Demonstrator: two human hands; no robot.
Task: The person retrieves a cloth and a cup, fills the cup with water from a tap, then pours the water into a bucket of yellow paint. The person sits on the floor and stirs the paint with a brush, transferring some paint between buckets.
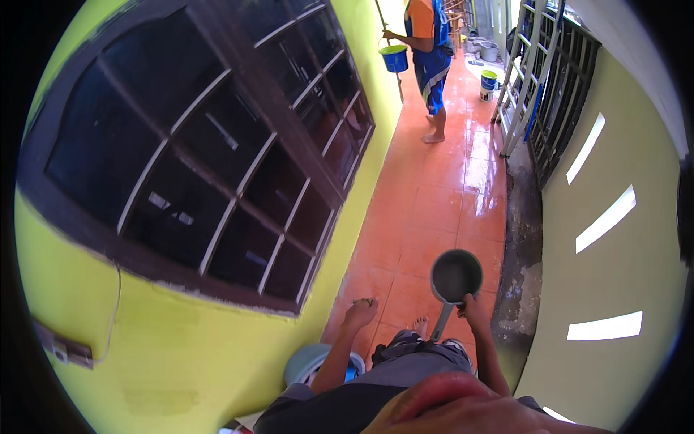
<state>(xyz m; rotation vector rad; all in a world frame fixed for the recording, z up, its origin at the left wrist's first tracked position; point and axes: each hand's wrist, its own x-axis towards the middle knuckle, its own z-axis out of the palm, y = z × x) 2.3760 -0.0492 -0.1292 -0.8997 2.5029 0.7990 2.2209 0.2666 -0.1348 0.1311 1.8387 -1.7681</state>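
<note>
My right hand (474, 312) has its fingers closed on the grey dipper (456, 275) near where the handle meets the bowl; the bowl is held out over the orange tiled floor (426, 217), its mouth facing up towards me. My left hand (361, 313) is raised on the other side, fingers curled in; I cannot tell whether they grip anything. Below my left forearm, a pale tub (298, 363) stands beside the yellow-green wall (217, 347). Further along, another person (432, 69) carries a blue bucket (395, 61).
</note>
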